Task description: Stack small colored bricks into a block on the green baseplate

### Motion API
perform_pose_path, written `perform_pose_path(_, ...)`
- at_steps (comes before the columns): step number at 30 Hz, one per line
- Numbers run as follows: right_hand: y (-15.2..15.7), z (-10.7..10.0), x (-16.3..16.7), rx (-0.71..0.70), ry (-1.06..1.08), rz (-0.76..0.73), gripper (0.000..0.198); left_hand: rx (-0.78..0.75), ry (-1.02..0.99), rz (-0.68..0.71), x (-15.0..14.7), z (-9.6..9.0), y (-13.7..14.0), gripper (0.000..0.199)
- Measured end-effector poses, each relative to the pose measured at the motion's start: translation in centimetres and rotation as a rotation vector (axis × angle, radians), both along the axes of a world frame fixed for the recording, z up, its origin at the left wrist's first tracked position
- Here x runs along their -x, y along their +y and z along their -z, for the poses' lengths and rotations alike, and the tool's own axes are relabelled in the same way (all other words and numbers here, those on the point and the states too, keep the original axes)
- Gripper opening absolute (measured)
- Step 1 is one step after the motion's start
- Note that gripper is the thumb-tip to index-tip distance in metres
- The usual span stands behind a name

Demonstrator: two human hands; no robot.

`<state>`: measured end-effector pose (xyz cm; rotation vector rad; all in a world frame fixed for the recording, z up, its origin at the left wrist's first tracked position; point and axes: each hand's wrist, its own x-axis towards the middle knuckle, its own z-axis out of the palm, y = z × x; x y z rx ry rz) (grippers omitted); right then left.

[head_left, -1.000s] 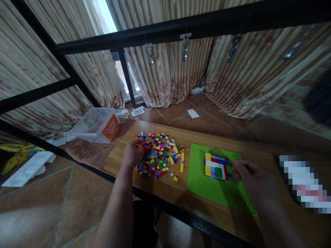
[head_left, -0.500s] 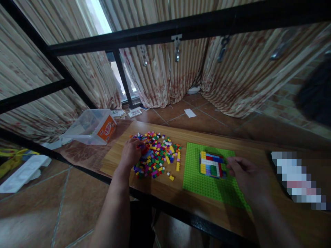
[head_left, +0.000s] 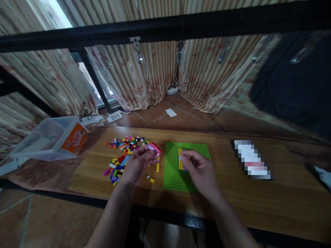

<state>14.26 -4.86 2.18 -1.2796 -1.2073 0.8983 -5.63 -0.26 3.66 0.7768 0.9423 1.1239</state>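
Between the fingertips of my left hand [head_left: 138, 163] are toy building bricks [head_left: 155, 148], red or pink on top with light purple beside it. That hand is closed on them, raised over the right side of a loose, many-coloured brick pile [head_left: 126, 144]. A green studded baseplate [head_left: 170, 181] lies to the right of the pile. On it stands a low brick build [head_left: 180, 162], whose yellow left edge shows. My right hand [head_left: 201, 172] covers most of the build, its thumb and fingers pinched together at the yellow edge. Whatever is in that pinch is hidden.
All this lies on a wooden bench top [head_left: 222, 203]. A blurred-out flat object [head_left: 252, 160] is at the right. A clear plastic tub [head_left: 49, 137] with an orange label stands at the left. A black metal bar [head_left: 155, 29] crosses in front of the curtains.
My left hand has come out of the pile to the right, now holding bricks. My right hand has moved left from the build's right side to over it. The view has turned right.
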Motion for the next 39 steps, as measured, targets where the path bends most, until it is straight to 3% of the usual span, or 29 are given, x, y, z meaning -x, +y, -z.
perform_pose_path(5,-0.5,0.0,1.3,-0.046,-0.028,-0.075,0.037,0.023,-0.034,0.124,-3.1,0.6,-0.8,0.027)
perform_pose_path(10,-0.2,0.3,0.9,-0.114,-0.062,-0.015,0.02,-0.003,-0.036,0.185,-4.8,0.7,-1.3,0.027)
perform_pose_path(18,-0.1,1.1,1.4,-0.091,0.039,-0.004,0.015,-0.227,0.174,0.197,-4.6,1.3,-0.9,0.026)
perform_pose_path(27,0.1,1.3,2.2,0.024,0.182,-0.009,0.019,-0.024,0.057,0.179,-4.6,0.9,-1.0,0.023)
perform_pose_path(33,0.5,1.8,2.1,0.058,0.118,0.037,0.023,0.125,-0.066,0.166,-4.6,0.6,-1.2,0.023)
perform_pose_path(39,0.5,2.5,2.2,0.075,0.074,0.017,0.024,0.04,0.036,0.16,-5.1,1.2,-1.1,0.029)
